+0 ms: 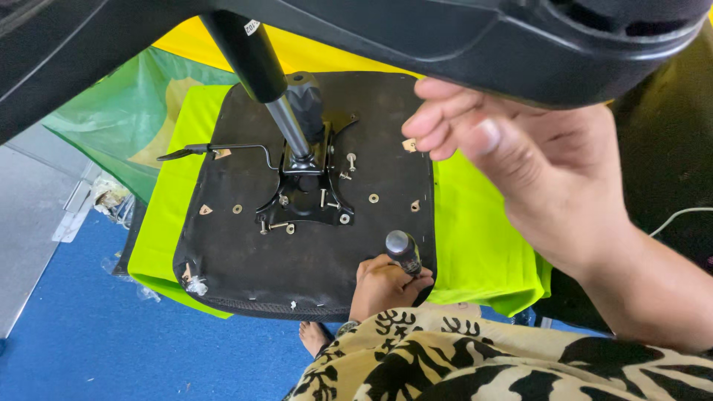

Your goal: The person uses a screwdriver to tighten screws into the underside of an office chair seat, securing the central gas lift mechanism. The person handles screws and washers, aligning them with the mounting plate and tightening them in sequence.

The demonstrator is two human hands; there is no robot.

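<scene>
While the black chair base (475, 44) crosses the top of our view and hides part of the scene, our left hand (386, 282) has its grip clamped on a screwdriver (403, 252) at the near edge of the upturned black seat (245, 252). Our right hand (520, 163) hovers blurred, fingers curled loosely apart on nothing, above the seat's right edge. Loose screws (350, 160) lie around the metal mechanism plate (304, 193).
</scene>
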